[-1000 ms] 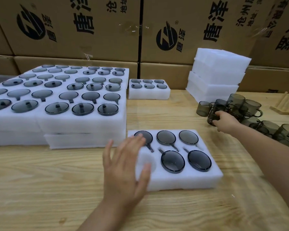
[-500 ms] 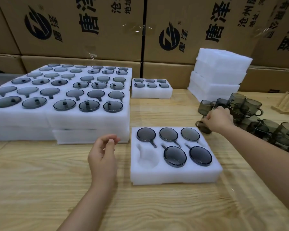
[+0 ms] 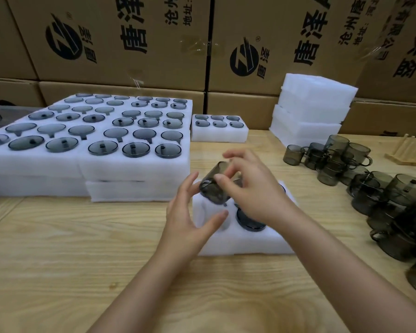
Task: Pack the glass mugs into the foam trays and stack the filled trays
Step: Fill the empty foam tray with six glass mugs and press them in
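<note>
I have the right hand [image 3: 250, 188] pinching a smoky glass mug [image 3: 214, 191] with thumb and fingers, and the mug hangs tipped over, not upright, just above the foam tray [image 3: 238, 243]. I think it is tipped like that so it can be turned to go in the same way as the other mugs. The left hand [image 3: 190, 212] is open, with its fingers spread and curved close beside the mug, but I cannot tell if they touch the glass. I think it is there to help turn the mug and guide it down. Under the hands, the tray has an empty hole [image 3: 217, 225] at its near left corner, and that looks like the spot for this mug. Next to the hole sits a packed mug [image 3: 250, 223], snug in the foam so it cannot bump its neighbours. The hands hide the rest of the tray. To the right, the loose mugs [image 3: 370, 195] stand bunched together on the tabletop [image 3: 58, 260], close enough for the right hand to grab. To the left, the filled trays [image 3: 130, 169] are stacked out of the way. Behind them sit one small filled tray [image 3: 219, 134] and a pile of plain foam blocks [image 3: 315, 104].
</note>
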`<act>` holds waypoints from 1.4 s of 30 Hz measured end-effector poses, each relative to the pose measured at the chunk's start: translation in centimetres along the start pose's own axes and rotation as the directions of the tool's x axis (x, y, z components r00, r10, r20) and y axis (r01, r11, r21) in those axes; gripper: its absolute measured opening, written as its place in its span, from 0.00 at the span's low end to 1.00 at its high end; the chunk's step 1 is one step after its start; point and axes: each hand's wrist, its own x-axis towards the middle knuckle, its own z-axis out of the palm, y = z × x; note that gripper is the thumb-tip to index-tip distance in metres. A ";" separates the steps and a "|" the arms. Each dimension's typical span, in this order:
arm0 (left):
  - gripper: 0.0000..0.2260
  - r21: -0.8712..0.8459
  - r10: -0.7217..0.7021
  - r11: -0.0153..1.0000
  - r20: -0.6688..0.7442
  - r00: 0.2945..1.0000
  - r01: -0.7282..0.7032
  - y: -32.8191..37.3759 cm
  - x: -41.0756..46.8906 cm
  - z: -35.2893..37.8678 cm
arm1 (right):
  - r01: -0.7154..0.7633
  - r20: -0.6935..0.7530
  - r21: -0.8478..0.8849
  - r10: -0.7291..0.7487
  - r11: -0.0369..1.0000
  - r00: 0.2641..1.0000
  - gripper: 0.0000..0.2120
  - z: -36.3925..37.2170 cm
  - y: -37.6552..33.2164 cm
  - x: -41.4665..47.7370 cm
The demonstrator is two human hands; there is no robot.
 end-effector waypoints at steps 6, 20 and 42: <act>0.20 -0.261 -0.037 0.964 0.077 0.996 0.056 -0.4 0.8 -0.8 | -0.056 0.093 0.141 0.043 0.988 0.995 0.06 0.7 -1.3 -0.4; 0.17 -0.334 -0.078 0.933 0.185 0.980 0.137 -1.6 1.5 -1.8 | -0.151 0.138 -0.058 0.158 0.987 0.978 0.16 1.4 2.4 -1.0; 0.15 -0.232 -0.138 0.957 0.168 0.976 0.175 -2.0 0.8 -1.2 | 0.040 0.100 -0.482 0.010 0.875 0.995 0.24 4.4 2.2 -1.6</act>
